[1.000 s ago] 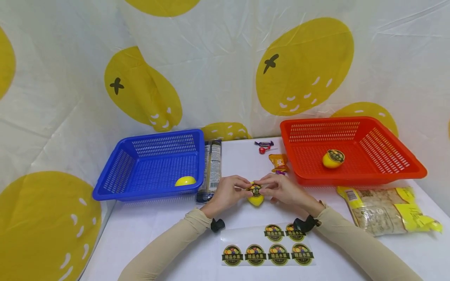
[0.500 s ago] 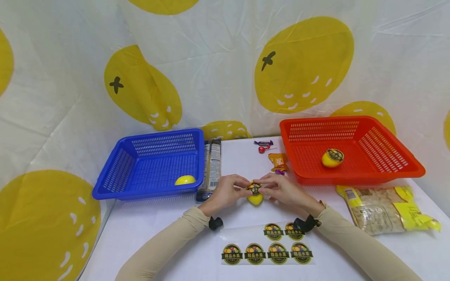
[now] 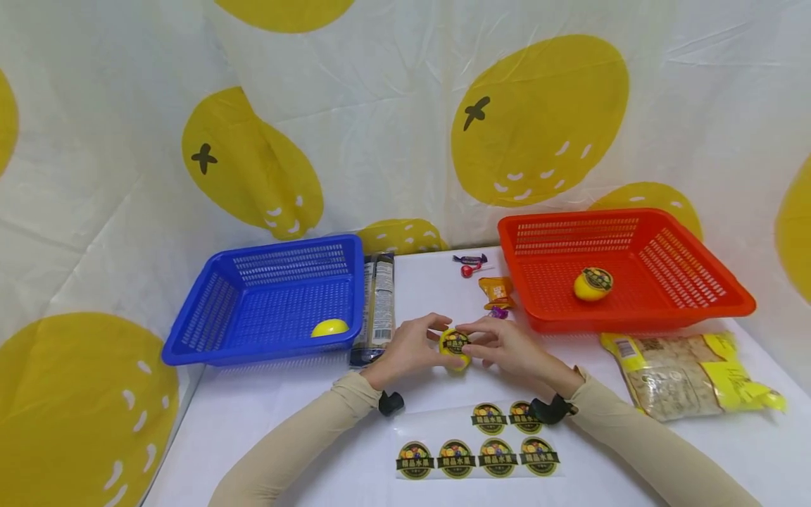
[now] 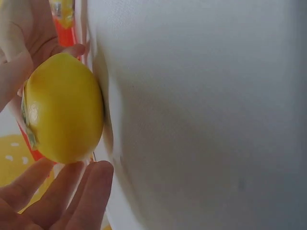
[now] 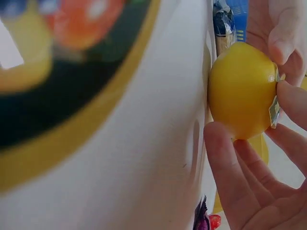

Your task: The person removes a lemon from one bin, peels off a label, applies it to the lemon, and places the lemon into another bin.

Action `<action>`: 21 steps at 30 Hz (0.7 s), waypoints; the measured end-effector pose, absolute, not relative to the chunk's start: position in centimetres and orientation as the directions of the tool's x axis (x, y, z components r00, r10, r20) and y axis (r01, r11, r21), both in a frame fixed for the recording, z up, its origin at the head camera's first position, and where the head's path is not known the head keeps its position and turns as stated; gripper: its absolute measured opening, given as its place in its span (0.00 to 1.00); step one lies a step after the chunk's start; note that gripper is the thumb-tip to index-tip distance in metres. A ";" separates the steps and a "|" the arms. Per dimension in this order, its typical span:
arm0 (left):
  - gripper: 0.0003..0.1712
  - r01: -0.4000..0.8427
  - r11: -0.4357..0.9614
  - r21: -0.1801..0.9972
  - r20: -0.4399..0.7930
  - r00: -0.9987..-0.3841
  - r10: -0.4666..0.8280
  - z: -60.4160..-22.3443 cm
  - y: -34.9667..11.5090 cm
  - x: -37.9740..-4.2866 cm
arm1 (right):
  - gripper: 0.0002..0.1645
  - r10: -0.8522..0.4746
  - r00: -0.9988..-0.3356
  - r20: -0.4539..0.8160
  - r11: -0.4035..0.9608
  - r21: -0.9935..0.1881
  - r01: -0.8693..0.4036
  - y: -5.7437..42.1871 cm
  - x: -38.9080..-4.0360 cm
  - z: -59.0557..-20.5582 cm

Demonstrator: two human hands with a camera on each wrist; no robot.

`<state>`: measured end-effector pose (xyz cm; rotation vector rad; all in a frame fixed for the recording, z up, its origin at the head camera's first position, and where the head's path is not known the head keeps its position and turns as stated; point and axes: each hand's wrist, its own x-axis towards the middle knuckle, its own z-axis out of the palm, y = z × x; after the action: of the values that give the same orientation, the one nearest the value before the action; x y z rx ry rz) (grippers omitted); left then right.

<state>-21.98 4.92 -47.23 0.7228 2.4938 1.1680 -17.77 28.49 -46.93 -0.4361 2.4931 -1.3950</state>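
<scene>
A yellow lemon (image 3: 455,349) stands on the white table with a round dark sticker (image 3: 453,342) on its upper side. My left hand (image 3: 415,346) holds its left side, thumb low at the near side. From the right, my right hand (image 3: 507,345) grips the lemon, with the thumb on the sticker. In the left wrist view, left fingers (image 4: 96,189) touch the lemon (image 4: 64,110) low down. The right wrist view shows the sticker (image 5: 274,108) edge-on, part of its rim standing off the peel, and right fingers (image 5: 223,158) beside the lemon.
A sheet of several stickers (image 3: 478,451) lies in front. The blue basket (image 3: 209,282) at left holds one lemon (image 3: 330,327); the red basket (image 3: 716,299) at right holds a stickered lemon (image 3: 591,287). Packets (image 3: 380,303), sweets (image 3: 495,292) and a yellow bag (image 3: 684,377) lie around.
The left fingers have spread and shifted round the lemon's side, and the right thumb has moved onto the sticker. More of the sticker shows now. The head view has shifted slightly.
</scene>
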 end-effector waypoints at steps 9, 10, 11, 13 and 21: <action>0.37 0.361 0.556 0.749 -0.048 -0.807 0.588 -47.3 5.5 -22.1 | 0.31 -0.408 -0.913 -0.029 0.567 -0.792 -0.228 28.7 -16.8 -46.0; 0.37 0.363 0.559 0.746 -0.049 -0.807 0.589 -47.2 5.6 -22.1 | 0.32 -0.409 -0.912 -0.024 0.574 -0.783 -0.237 28.9 -16.6 -45.7; 0.37 0.364 0.562 0.743 -0.052 -0.806 0.590 -47.2 5.7 -22.1 | 0.32 -0.407 -0.913 -0.020 0.585 -0.773 -0.244 29.2 -16.3 -45.4; 0.37 0.363 0.573 0.735 -0.060 -0.807 0.588 -47.2 5.8 -22.1 | 0.33 -0.397 -0.918 -0.005 0.614 -0.745 -0.261 29.8 -15.7 -44.6; 0.38 0.370 0.603 0.707 -0.065 -0.815 0.576 -46.8 5.9 -22.2 | 0.28 -0.360 -0.916 0.175 0.655 -0.653 -0.382 32.7 -12.8 -41.0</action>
<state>-22.17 5.92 -46.79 0.7715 2.5458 1.0263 -12.75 32.72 -41.03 -0.6469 2.8847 -1.1487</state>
